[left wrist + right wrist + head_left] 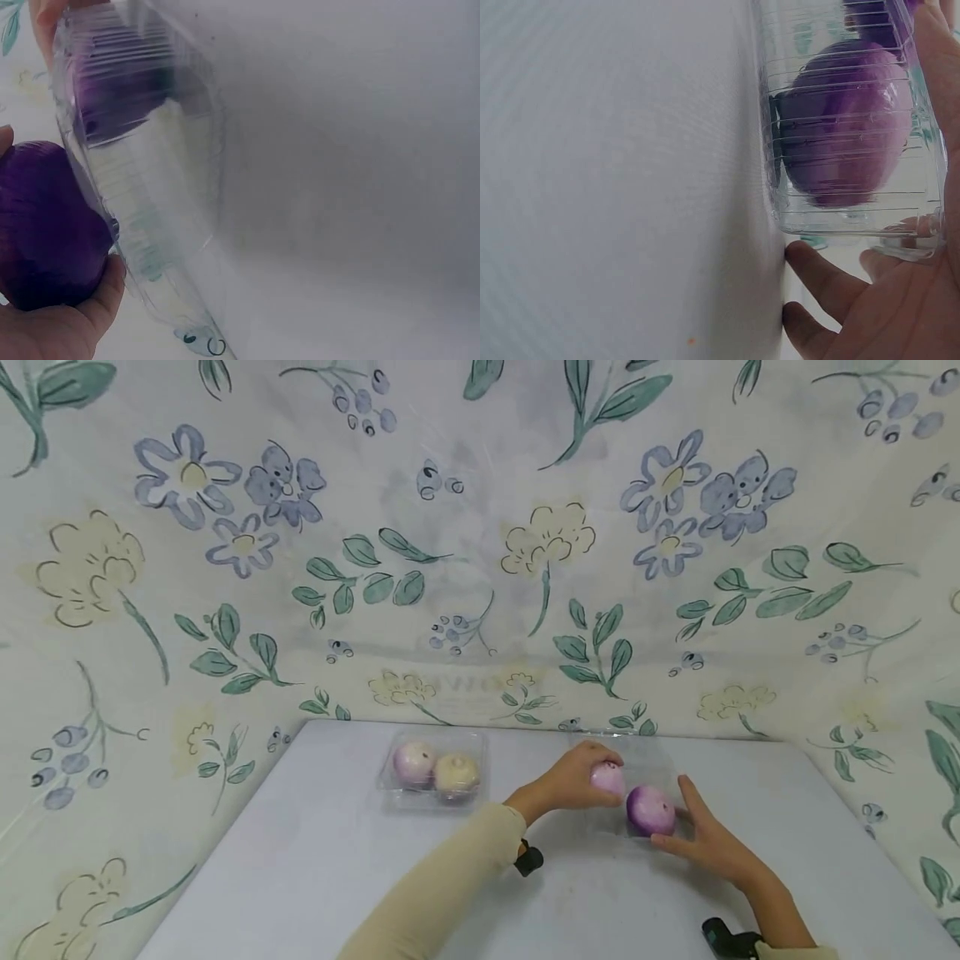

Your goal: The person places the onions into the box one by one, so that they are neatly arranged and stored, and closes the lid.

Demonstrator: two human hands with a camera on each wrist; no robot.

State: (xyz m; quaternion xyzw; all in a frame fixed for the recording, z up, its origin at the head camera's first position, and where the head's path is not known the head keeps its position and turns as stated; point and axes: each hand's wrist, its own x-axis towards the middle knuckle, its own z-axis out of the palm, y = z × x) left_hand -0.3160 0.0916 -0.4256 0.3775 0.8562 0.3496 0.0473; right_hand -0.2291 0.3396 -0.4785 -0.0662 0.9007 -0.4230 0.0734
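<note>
My left hand (577,777) grips a purple onion (49,225) at the left end of a clear plastic box (150,195), and that onion also shows pale pink between the fingers in the head view. It appears to be level with or just over the box's rim; whether it touches the box I cannot tell. A second purple onion (651,811) sits in the box's right part, seen through the ribbed wall in the right wrist view. My right hand (712,839) lies against the box's right end, fingers spread and fairly straight, thumb by the near rim, two fingertips (802,255) low at the table.
Left of my arms on the white table (315,843) stands another clear plastic box (390,804), holding a pinkish onion (414,764) and a yellowish onion (457,776). Behind the table hangs a flower-patterned cloth (480,610).
</note>
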